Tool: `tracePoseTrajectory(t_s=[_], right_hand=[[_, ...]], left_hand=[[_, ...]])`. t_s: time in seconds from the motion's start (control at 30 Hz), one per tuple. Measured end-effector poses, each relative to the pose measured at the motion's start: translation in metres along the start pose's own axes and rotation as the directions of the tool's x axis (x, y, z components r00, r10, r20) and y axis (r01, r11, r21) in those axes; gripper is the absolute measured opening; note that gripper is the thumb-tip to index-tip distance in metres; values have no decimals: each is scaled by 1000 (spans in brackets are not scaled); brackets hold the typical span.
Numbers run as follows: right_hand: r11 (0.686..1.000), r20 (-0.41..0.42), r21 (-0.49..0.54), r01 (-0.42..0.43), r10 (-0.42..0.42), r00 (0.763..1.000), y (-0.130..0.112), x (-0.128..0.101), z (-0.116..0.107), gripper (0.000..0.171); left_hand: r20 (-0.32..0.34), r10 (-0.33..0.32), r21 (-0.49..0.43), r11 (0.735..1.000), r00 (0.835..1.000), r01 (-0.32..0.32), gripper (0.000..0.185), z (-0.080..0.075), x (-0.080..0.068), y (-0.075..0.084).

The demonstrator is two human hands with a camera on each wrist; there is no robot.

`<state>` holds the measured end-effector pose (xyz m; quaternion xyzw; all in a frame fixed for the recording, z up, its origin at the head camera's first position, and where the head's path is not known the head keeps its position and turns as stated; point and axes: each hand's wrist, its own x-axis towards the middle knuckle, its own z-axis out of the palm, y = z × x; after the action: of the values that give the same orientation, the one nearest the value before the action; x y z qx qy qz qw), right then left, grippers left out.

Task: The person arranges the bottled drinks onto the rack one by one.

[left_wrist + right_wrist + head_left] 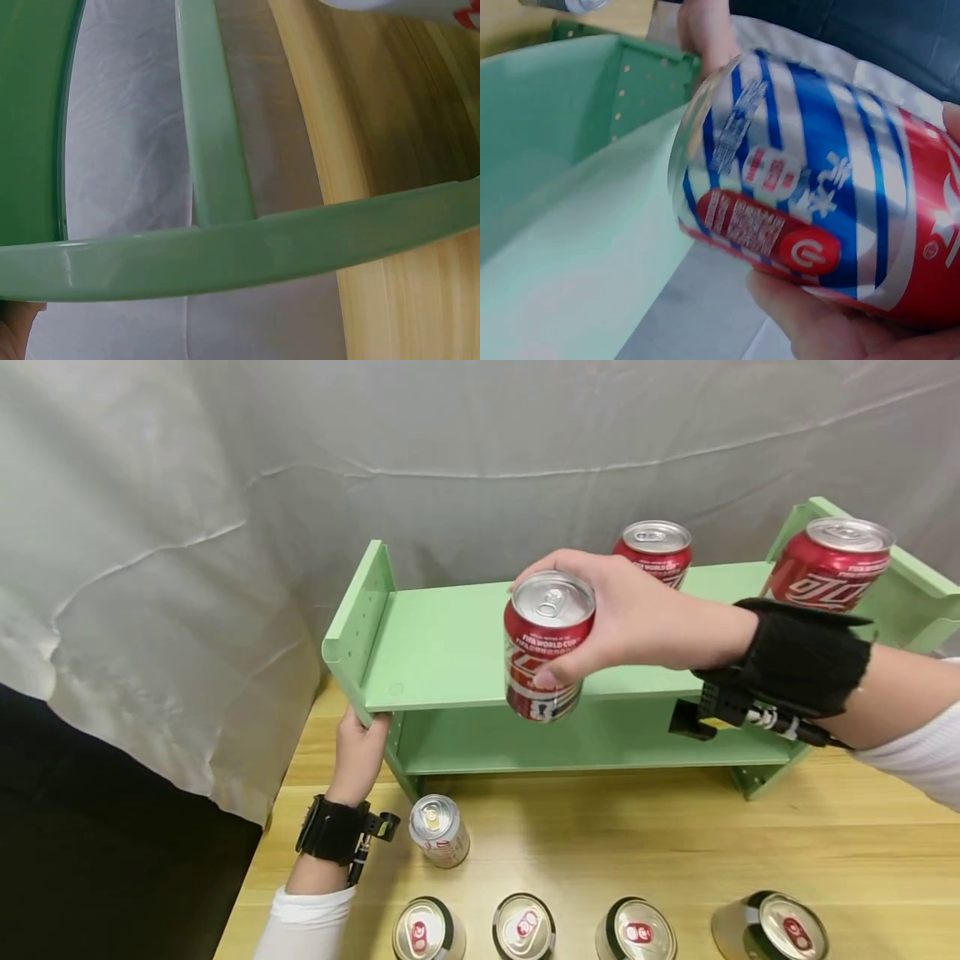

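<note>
- Head view, nearest you: four cans (524, 928) stand in a row along the front edge of the wooden tabletop (675, 843), tops up; a fifth can (439, 831) stands alone just behind them, near your left wrist.
- Your left hand (358, 756) has its grip wrapped on the front left corner of the green shelf (442, 652), fingers curled round the side panel, seemingly to steady the shelf. The left wrist view shows only green rails, grey cloth and tabletop, so it adds little on the fingers.
- Your right hand (630, 618) has its grip closed round the red can (546, 643), thumb in front and fingers behind, holding it upright in the air before the shelf's upper board. The right wrist view confirms the fingers (832, 330) cupping the can's side.
- Farther back, two more red cans (656, 550) stand upright on the upper board towards its right end.
- Behind everything hangs a grey cloth (225, 485).
</note>
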<state>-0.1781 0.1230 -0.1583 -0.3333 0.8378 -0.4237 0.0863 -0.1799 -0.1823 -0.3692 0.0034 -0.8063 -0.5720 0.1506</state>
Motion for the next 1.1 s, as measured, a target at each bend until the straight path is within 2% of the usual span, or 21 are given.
tracePoseTrajectory(t_s=[0.1, 0.2, 0.3, 0.57, 0.87, 1.1], right_hand=[[998, -9, 34, -56, 57, 998, 2, 10, -2, 59], [993, -18, 24, -117, 117, 993, 6, 21, -6, 60], [990, -22, 28, -141, 142, 990, 12, 32, -9, 63], [992, -12, 37, -122, 123, 992, 27, 49, -10, 62], [992, 5, 5, -126, 126, 992, 28, 57, -7, 62], [992, 6, 0, -122, 122, 992, 29, 65, -7, 64]], left_hand=[[9, 10, -1, 1000, 1000, -10, 33, -2, 1, 1], [9, 11, -12, 1000, 1000, -11, 33, -3, 3, 2], [5, 6, -23, 1000, 1000, -6, 34, -4, 2, 2], [-7, -16, -5, 1000, 1000, 16, 36, 0, 1, 1], [-9, -15, 16, 1000, 1000, 15, 35, 3, 0, 0], [-6, -11, -4, 1000, 1000, 11, 35, 2, 0, 1]])
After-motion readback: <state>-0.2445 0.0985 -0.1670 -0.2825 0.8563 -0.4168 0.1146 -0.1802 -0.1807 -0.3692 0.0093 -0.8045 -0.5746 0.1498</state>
